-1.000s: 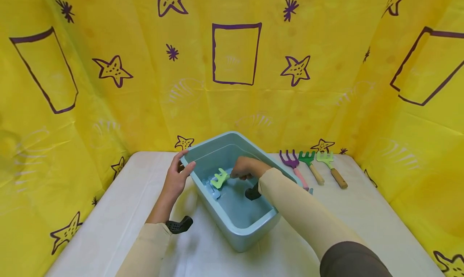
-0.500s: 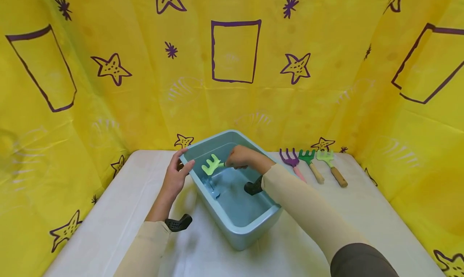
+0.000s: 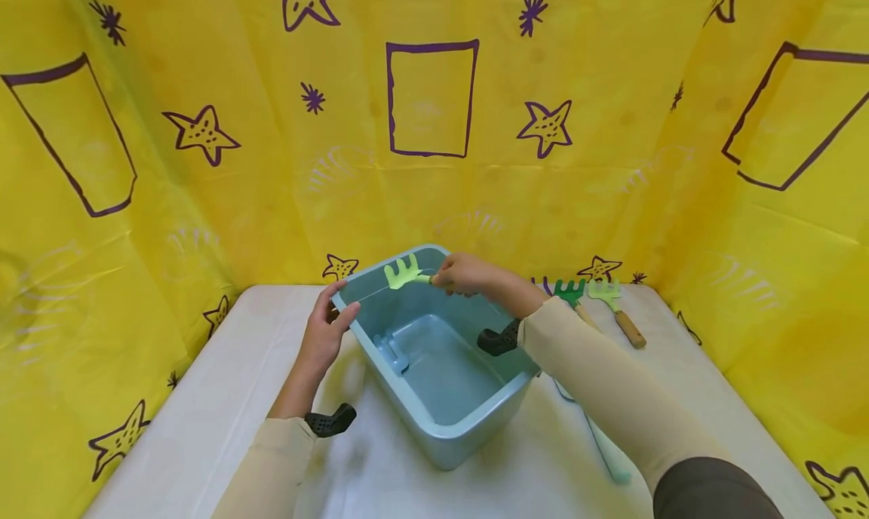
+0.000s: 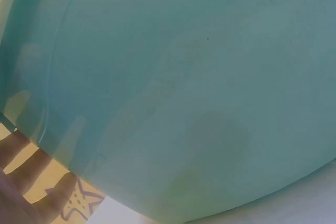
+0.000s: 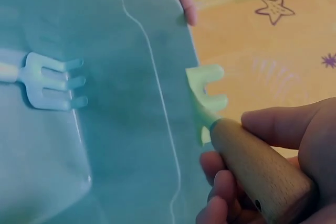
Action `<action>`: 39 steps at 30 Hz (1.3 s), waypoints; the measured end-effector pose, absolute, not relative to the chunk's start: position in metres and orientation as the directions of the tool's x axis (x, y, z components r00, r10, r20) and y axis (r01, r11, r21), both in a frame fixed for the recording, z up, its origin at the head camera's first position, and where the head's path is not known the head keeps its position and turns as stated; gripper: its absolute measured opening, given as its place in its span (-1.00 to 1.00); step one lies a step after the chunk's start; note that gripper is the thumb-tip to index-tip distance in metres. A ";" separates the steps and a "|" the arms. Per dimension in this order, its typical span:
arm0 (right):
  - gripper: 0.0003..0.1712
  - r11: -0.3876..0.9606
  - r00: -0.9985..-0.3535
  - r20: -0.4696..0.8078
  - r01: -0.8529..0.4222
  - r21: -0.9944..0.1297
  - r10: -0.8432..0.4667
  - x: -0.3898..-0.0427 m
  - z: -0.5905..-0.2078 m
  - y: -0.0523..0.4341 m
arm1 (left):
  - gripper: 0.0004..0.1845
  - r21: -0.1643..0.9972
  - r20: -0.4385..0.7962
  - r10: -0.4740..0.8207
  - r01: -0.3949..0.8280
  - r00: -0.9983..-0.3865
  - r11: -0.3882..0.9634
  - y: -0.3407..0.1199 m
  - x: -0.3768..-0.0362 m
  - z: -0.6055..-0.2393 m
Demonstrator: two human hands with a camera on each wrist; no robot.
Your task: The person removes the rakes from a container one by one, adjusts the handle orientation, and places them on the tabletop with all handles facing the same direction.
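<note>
My right hand (image 3: 462, 274) holds a light green hand rake (image 3: 403, 271) by its wooden handle (image 5: 257, 166), above the inside of a blue-green plastic tub (image 3: 462, 432). The rake's tines point left in the head view, near the tub's far rim. My left hand (image 3: 320, 334) grips the tub's left rim, thumb on the near side and fingers over the far corner. On the tub's floor, against the left wall, lies a light blue hand rake (image 5: 52, 82). The left wrist view shows mostly the tub's wall (image 4: 173, 77) and several fingers at its edge.
Right of the tub, a dark green rake (image 3: 569, 291) and another light green rake (image 3: 618, 311) lie on the white table (image 3: 204, 398). A purple rake is mostly hidden behind my arm. A pale teal tool (image 3: 604, 447) shows beneath my right sleeve. Yellow patterned sheeting surrounds the table.
My right hand has lifted the light green rake from low in the tub up to about rim height. The left hand stays on the rim.
</note>
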State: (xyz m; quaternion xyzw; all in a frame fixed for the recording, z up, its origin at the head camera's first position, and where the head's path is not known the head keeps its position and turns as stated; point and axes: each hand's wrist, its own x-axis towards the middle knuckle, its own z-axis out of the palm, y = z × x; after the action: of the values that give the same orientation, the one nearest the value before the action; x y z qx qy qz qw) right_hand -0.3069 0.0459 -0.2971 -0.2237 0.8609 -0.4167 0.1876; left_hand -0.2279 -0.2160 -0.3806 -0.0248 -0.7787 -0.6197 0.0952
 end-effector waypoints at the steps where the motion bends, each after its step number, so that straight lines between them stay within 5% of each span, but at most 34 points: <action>1: -0.62 0.534 -0.830 -0.126 -0.225 -0.815 -0.543 -0.306 -0.296 0.049 | -0.37 0.962 0.176 -0.081 0.154 -0.981 0.226 -0.217 -0.230 -0.383; 12: -0.80 0.461 -0.904 -0.023 -0.196 -0.866 -0.427 -0.300 -0.291 0.091 | -0.38 0.956 0.200 -0.097 0.173 -0.975 0.236 -0.228 -0.248 -0.410; 39: -0.44 0.552 -0.995 -0.047 -0.011 -0.834 -0.091 -0.251 -0.330 0.232 | -0.40 0.953 0.229 -0.102 0.202 -0.968 0.226 -0.227 -0.249 -0.412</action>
State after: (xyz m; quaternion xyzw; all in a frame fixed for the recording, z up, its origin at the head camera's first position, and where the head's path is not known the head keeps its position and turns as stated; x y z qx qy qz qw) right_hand -0.2509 0.2323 -0.3299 -0.0288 0.8799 -0.4724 0.0421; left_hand -0.2490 -0.2270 -0.4118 -0.0323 -0.7732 -0.6214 0.1222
